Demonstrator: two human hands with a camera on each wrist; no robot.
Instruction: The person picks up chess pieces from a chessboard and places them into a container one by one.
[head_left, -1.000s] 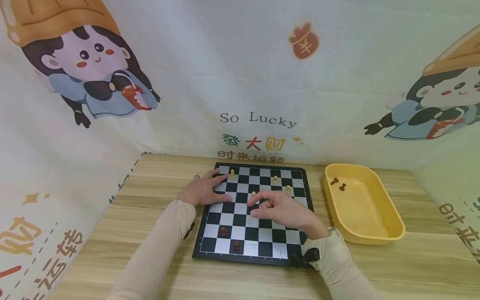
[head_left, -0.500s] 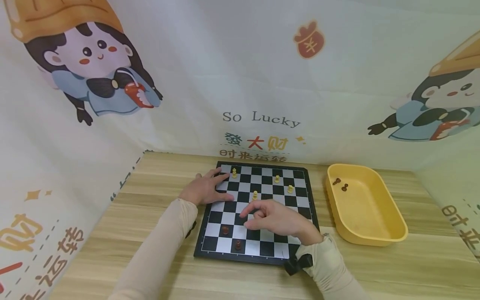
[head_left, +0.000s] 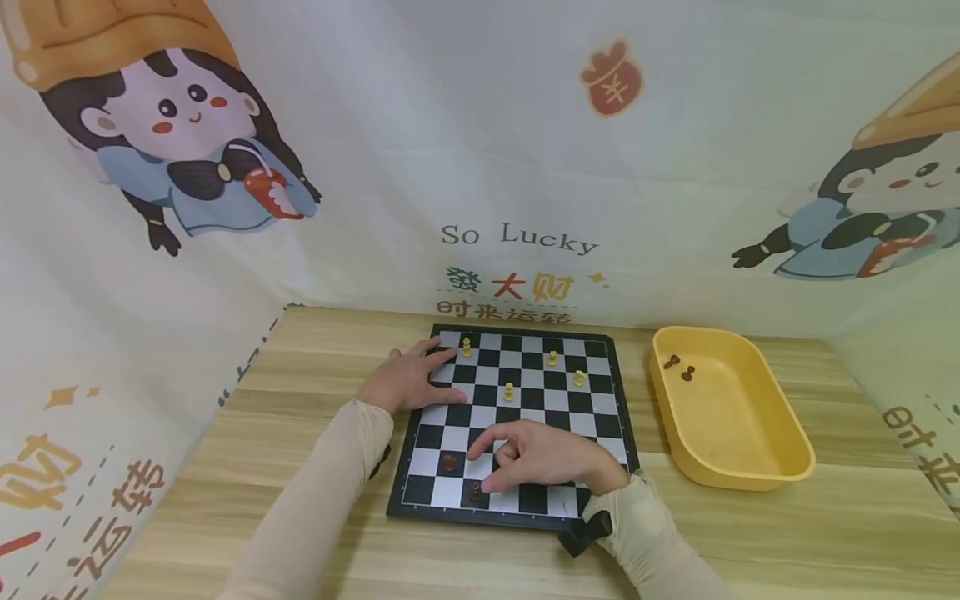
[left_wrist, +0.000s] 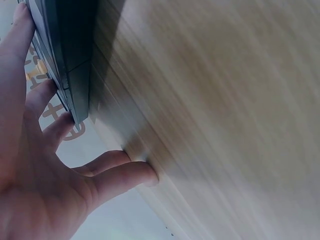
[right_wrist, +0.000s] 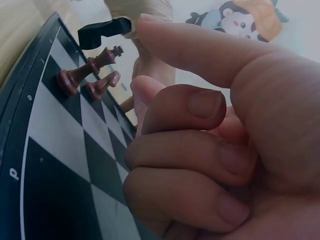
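Shifted toward the near edge of the black-and-white chessboard since half a second ago, the right hand covers some squares beside a red-brown king, its grip spread between thumb and forefinger, pinching nothing; a shorter red-brown piece stands near. The left hand, fingers spread, touches the left rim. Four pale pieces stand farther off; rightward, a smooth, rounded yellow tray holds two dark pieces on the wood-grained desk
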